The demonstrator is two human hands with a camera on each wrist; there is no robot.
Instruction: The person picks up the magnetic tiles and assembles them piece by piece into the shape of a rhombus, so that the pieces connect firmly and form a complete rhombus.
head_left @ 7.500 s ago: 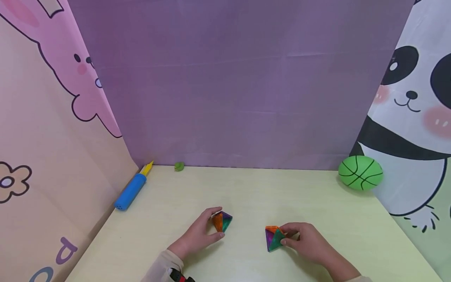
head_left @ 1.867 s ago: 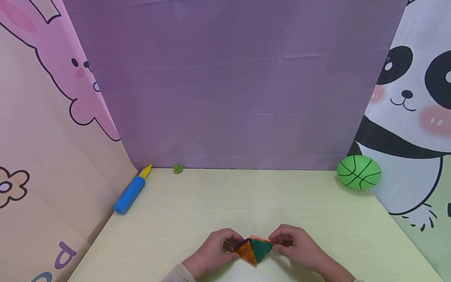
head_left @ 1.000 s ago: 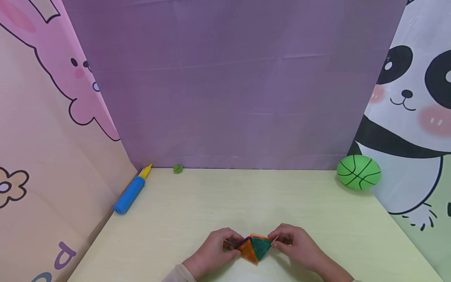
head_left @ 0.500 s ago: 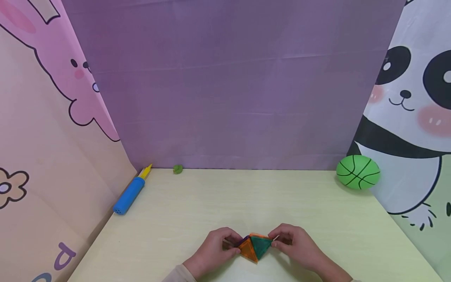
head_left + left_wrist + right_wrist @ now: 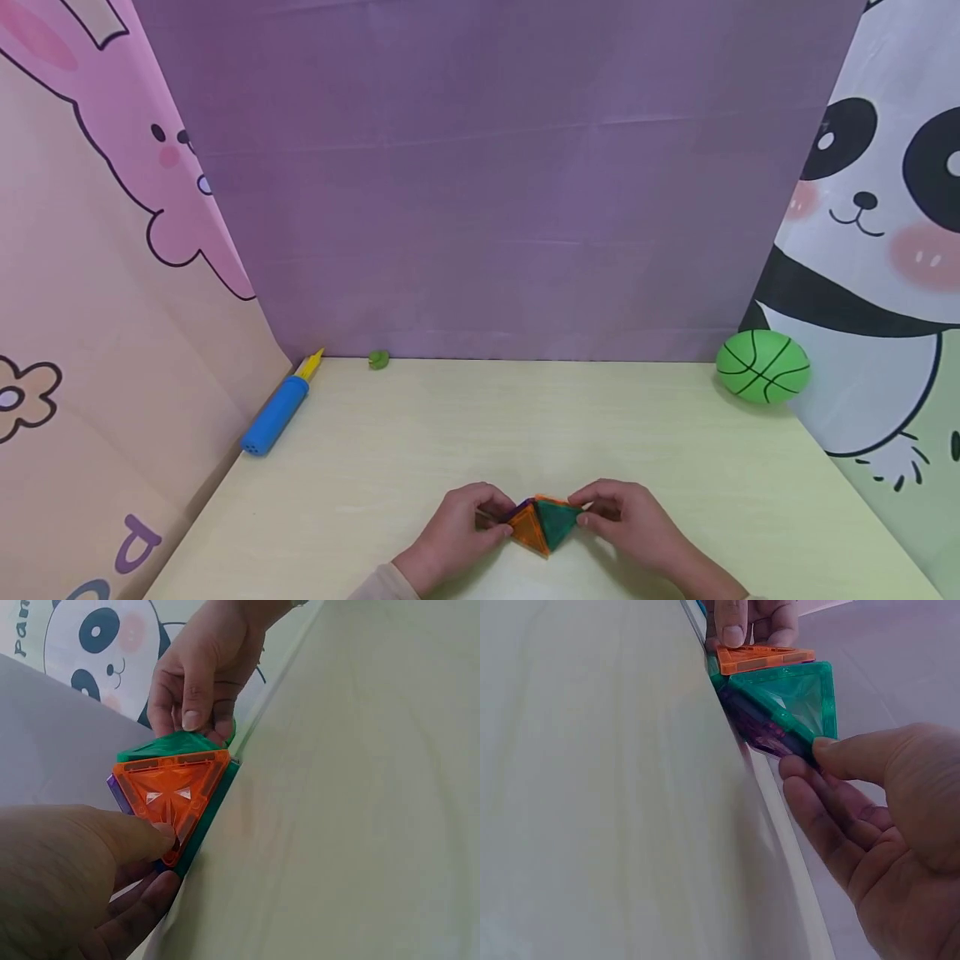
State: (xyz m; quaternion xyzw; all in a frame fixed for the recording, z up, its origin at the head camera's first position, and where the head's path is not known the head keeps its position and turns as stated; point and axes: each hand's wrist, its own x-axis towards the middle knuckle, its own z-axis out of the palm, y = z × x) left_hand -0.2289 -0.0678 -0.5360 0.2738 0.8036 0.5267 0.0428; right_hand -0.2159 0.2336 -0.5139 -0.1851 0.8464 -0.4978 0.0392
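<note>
Two small pyramids of translucent magnetic tiles meet at the table's near middle in the head view. The left pyramid [image 5: 528, 531] turns an orange triangle forward, with purple and green sides. A green triangle faces front on the right pyramid [image 5: 557, 523], whose back side is orange and which also has purple. My left hand [image 5: 457, 531] pinches the left pyramid between thumb and fingers; in the left wrist view the thumb presses its orange tile [image 5: 169, 784]. My right hand [image 5: 636, 521] pinches the right pyramid's outer corner, thumb on a green tile [image 5: 808, 694] edge in the right wrist view.
On the pale table [image 5: 420, 433], a blue pump [image 5: 276, 415] with a yellow nozzle lies along the left edge. A small green object [image 5: 378, 359] sits at the back. A green ball [image 5: 763, 367] with black lines rests at the back right. A purple backdrop [image 5: 510, 183] stands behind.
Several seconds ago the hands held the two pyramids apart; since then they have come together nearer the front edge. Over the last second, hands and pyramids shift only slightly.
</note>
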